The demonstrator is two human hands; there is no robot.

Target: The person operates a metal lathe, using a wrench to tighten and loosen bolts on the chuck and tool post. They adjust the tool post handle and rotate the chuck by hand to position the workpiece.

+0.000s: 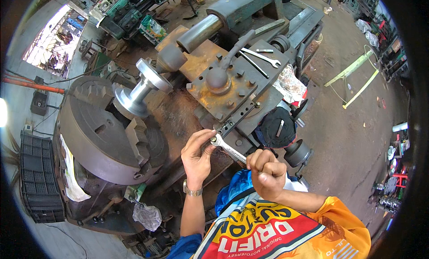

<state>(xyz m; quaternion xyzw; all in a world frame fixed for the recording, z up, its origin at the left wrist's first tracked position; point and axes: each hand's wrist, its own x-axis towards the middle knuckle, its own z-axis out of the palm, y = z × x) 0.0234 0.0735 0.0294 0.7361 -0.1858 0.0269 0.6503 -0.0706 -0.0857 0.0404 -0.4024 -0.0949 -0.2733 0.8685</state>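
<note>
A silver combination wrench (pixel 231 150) slants between my hands at the near end of the tool holder. My right hand (pixel 267 172) is closed in a fist round its lower end. My left hand (pixel 197 154) pinches the wrench's upper end between thumb and fingers, beside a small bolt at the tip of the dark tool holder bar (pixel 233 121). The fingers partly hide that bolt. The bar is clamped under the square, rusty tool post (pixel 203 64), which carries a ball-based lever (pixel 219 80). A shiny flanged metal workpiece (pixel 140 90) sits in the large lathe chuck (pixel 105 129) to the left.
Another open-end wrench (pixel 263 57) and a thin rod (pixel 254 64) lie on the tool post. A stained rag (pixel 291 85) and a black cap (pixel 275 127) with a metal piece on it rest to the right. The tailstock (pixel 241 11) stands behind; crank handles (pixel 298 154) jut out near my right arm.
</note>
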